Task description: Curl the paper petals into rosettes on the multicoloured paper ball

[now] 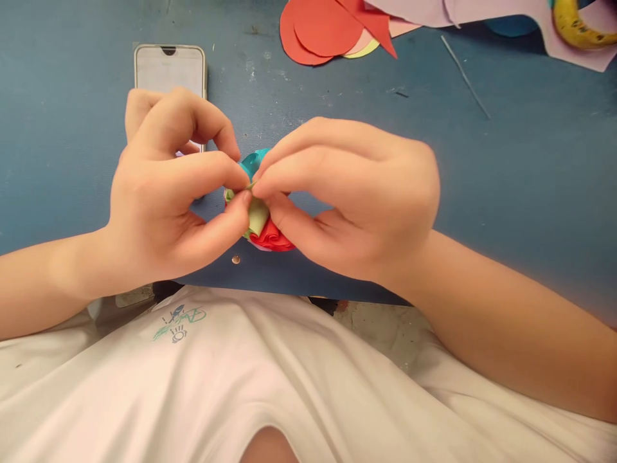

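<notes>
Between my hands, just above the table, is a cluster of folded coloured paper (pixel 272 239) with red, pale green and blue parts. My left hand (pixel 164 180) pinches a pale green paper piece (pixel 258 217) of the cluster between thumb and index finger. From the other side, my right hand (pixel 351 193) pinches the same green paper at its upper edge, fingertips almost touching those of the left. Fingers hide much of the cluster, so how its pieces are joined does not show.
A phone (pixel 169 67) lies behind my left hand on the blue table (pixel 511 186). Red paper circles (pixel 328 29), purple sheets (pixel 511 8) and a yellow tape roll (pixel 578 29) are at the far edge. A thin clear strip (pixel 465 77) and a small round bead-like thing (pixel 236 260) lie there too.
</notes>
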Action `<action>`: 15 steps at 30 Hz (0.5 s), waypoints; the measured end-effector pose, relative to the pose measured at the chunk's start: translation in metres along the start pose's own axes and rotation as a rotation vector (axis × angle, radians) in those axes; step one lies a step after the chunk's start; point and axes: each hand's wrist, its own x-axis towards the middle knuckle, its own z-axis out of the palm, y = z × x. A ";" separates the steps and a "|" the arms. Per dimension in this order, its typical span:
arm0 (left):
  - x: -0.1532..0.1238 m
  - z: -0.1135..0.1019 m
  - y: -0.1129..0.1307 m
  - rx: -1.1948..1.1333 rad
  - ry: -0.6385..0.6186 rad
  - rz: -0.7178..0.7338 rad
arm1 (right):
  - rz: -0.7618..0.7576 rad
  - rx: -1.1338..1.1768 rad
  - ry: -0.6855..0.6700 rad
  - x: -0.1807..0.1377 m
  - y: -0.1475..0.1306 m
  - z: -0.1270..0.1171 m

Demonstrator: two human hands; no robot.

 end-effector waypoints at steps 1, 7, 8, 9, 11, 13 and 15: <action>0.001 -0.001 -0.002 0.002 -0.002 0.007 | -0.045 0.001 -0.019 0.001 0.003 0.000; -0.005 -0.012 -0.021 0.038 -0.006 0.052 | -0.155 0.013 -0.029 0.004 0.013 -0.005; -0.007 -0.014 -0.026 0.065 -0.004 0.078 | -0.123 0.019 -0.038 0.003 0.013 -0.005; -0.010 -0.016 -0.031 0.102 -0.001 0.128 | -0.084 0.040 -0.037 0.002 0.012 -0.005; -0.014 -0.020 -0.040 0.194 0.019 0.280 | 0.000 0.109 -0.009 0.000 0.011 -0.004; -0.015 -0.022 -0.046 0.282 0.041 0.426 | 0.081 0.144 0.004 -0.003 0.011 -0.003; -0.014 -0.022 -0.049 0.324 0.035 0.452 | 0.083 0.111 -0.030 -0.004 0.013 -0.002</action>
